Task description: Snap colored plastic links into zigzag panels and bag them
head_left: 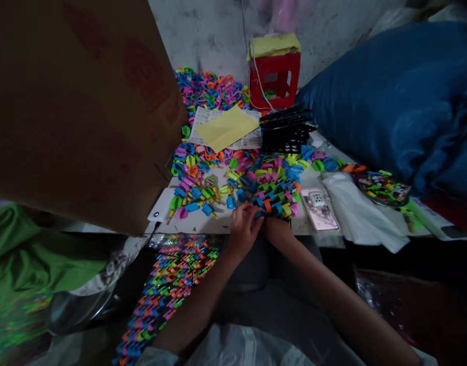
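Observation:
My left hand is at the table's front edge, thumb and fingers closed on a small blue plastic piece that looks like a toy watch. Close beside it is my right hand, bent inward at the near edge of a block of similar pieces; its fingers are hidden. That block holds neat rows of pink, blue, green and orange toy watches. Left of it, loose toy watches lie scattered, some with yellow and red ends.
A large cardboard box blocks the left side. Behind are black racks, yellow paper and a red stool. At right are a phone, clear bags and a big blue sack. Filled rows stand below left.

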Demonstrator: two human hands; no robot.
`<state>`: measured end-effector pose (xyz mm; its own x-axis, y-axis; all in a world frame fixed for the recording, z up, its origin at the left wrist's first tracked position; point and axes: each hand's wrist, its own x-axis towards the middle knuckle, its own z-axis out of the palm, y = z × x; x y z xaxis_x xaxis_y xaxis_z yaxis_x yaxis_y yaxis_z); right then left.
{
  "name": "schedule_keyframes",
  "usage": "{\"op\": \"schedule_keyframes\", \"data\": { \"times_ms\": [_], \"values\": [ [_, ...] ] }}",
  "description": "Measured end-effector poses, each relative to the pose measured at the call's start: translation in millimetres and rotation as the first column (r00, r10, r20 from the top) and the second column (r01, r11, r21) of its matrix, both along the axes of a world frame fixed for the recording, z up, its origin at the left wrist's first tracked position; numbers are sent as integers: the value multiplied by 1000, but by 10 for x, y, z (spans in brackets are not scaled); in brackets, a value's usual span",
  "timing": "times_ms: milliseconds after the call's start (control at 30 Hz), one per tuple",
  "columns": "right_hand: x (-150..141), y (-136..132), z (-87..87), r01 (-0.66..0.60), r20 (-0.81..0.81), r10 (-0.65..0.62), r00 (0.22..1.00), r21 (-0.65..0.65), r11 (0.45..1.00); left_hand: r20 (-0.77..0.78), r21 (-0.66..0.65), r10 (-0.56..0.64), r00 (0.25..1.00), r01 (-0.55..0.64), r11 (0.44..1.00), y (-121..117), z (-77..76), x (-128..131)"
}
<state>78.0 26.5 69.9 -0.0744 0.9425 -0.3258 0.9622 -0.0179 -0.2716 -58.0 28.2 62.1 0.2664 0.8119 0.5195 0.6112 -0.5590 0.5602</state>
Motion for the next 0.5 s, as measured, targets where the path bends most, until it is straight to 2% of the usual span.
{"op": "schedule_keyframes", "data": {
  "times_ms": [267, 500],
  "values": [
    [54, -19, -90, -6, -44, 8, 999, 49, 999, -23, 71, 45, 999, -43, 997, 39, 43, 89],
    [206, -59, -244, -56, -119, 69, 991, 114, 992, -176, 17, 69, 982, -66, 998, 29, 190, 205]
  ]
}}
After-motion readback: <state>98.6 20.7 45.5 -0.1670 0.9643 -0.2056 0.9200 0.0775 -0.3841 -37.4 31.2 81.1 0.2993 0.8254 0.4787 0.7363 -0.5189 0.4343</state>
